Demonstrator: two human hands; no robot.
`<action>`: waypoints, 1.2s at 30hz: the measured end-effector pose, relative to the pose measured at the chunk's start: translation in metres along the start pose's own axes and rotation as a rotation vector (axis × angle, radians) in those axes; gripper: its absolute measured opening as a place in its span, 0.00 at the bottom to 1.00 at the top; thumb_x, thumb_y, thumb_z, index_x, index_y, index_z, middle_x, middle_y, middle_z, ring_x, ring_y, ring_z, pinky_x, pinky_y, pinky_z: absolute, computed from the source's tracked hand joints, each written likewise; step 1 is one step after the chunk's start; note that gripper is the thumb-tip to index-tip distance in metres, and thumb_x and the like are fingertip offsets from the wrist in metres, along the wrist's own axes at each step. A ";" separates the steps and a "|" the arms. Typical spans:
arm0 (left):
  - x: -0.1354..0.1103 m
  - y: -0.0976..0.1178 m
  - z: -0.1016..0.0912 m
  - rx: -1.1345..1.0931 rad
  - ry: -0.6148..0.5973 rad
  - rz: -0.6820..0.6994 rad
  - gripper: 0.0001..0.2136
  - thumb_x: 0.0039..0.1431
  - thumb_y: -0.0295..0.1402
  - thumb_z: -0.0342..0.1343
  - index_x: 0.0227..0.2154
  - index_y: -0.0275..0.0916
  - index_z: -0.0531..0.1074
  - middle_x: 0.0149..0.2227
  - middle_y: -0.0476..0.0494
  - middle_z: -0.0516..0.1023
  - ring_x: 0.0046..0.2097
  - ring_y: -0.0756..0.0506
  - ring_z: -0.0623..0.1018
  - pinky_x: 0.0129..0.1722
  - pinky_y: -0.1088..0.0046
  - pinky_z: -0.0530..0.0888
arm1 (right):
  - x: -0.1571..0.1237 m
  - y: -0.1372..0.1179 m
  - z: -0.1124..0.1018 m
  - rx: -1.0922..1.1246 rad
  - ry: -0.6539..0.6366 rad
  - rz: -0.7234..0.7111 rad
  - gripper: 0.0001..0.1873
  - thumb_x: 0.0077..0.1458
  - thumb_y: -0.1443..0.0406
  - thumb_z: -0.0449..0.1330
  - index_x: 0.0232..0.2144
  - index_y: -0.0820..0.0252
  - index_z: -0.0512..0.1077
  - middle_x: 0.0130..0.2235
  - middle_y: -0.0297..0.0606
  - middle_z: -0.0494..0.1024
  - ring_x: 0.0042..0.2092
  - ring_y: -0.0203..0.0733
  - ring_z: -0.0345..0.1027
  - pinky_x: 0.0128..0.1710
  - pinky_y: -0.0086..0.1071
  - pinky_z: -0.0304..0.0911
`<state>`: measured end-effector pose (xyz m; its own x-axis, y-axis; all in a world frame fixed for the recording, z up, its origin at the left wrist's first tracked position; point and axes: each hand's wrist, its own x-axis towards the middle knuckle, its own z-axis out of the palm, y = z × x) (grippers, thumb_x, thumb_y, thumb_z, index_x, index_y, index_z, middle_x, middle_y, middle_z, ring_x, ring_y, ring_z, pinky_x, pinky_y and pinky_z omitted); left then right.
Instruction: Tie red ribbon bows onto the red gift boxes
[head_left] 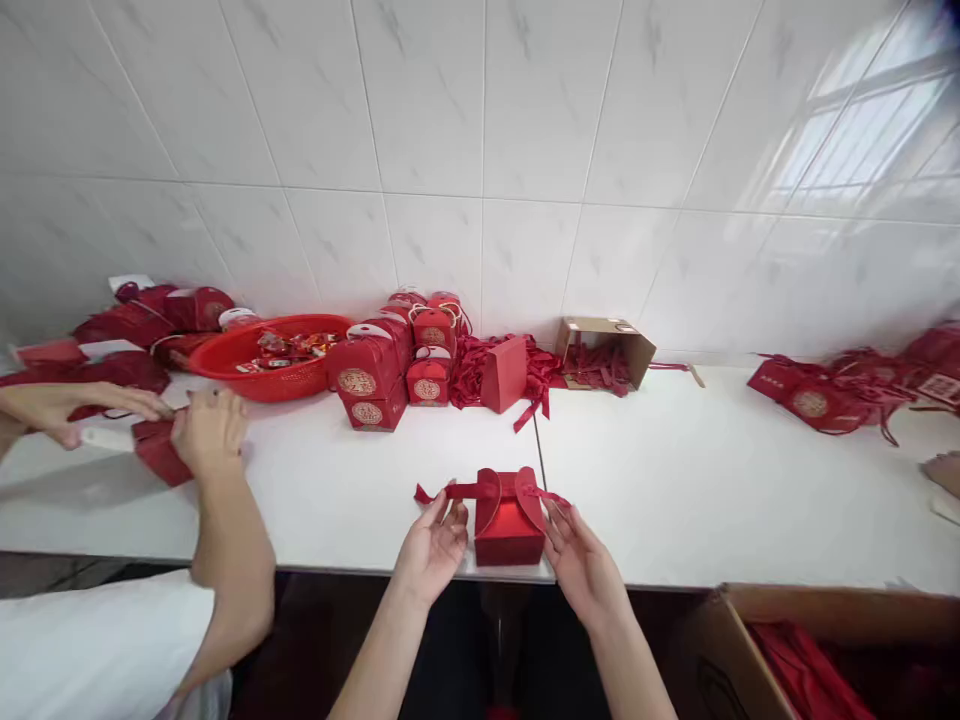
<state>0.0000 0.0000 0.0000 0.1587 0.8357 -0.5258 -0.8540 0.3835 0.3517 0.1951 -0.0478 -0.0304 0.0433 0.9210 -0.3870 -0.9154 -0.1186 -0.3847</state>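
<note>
Near the table's front edge stands a small red gift box [509, 540], upright, with curved flaps folded in at its top. A dark red ribbon [466, 491] passes across the top through the flaps, one end out on each side. On the left, my left hand [435, 548] pinches the ribbon between thumb and fingers, its loose tip sticking out beyond. My right hand [583, 562] grips the ribbon's other end at the right side of the box. Both hands are close beside the box walls; whether they touch them I cannot tell.
Behind stand stacked red boxes [370, 372], a red basket [300, 385] of wrapped sweets, a ribbon pile [476, 372], a red card piece [504, 374] and a cardboard box [641, 358]. A co-worker's hands [214, 430] work at left. Red pouches [814, 395] lie right, above an open carton [840, 605].
</note>
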 end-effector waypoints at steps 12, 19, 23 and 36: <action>-0.015 0.022 0.006 0.138 0.032 0.317 0.08 0.60 0.29 0.53 0.37 0.39 0.76 0.33 0.47 0.75 0.30 0.52 0.77 0.19 0.82 0.69 | 0.007 -0.034 0.010 -0.264 0.130 -0.490 0.11 0.50 0.61 0.64 0.37 0.57 0.76 0.38 0.33 0.76 0.33 0.29 0.70 0.37 0.24 0.70; -0.029 0.036 0.063 0.500 -0.197 0.866 0.09 0.47 0.34 0.65 0.33 0.38 0.78 0.36 0.47 0.77 0.33 0.54 0.71 0.27 0.81 0.67 | -0.011 -0.069 0.067 -0.814 0.066 -0.953 0.15 0.53 0.55 0.60 0.37 0.61 0.75 0.35 0.39 0.78 0.39 0.40 0.72 0.42 0.36 0.68; -0.036 0.036 0.095 0.702 -0.349 0.958 0.07 0.46 0.33 0.65 0.30 0.38 0.78 0.31 0.48 0.78 0.30 0.53 0.71 0.30 0.80 0.68 | -0.022 -0.075 0.101 -0.967 -0.131 -1.070 0.13 0.53 0.58 0.60 0.39 0.59 0.73 0.32 0.38 0.79 0.36 0.41 0.73 0.39 0.36 0.68; -0.042 0.024 0.122 0.815 -0.500 0.960 0.07 0.50 0.34 0.63 0.31 0.38 0.76 0.31 0.48 0.78 0.35 0.50 0.76 0.38 0.77 0.71 | -0.029 -0.074 0.145 -0.841 -0.333 -1.023 0.09 0.54 0.58 0.60 0.31 0.58 0.75 0.31 0.36 0.79 0.36 0.39 0.72 0.37 0.34 0.66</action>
<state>0.0330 0.0219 0.1253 -0.0184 0.8883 0.4589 -0.2221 -0.4511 0.8644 0.2037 -0.0120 0.1306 0.3410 0.7638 0.5480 -0.0098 0.5858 -0.8104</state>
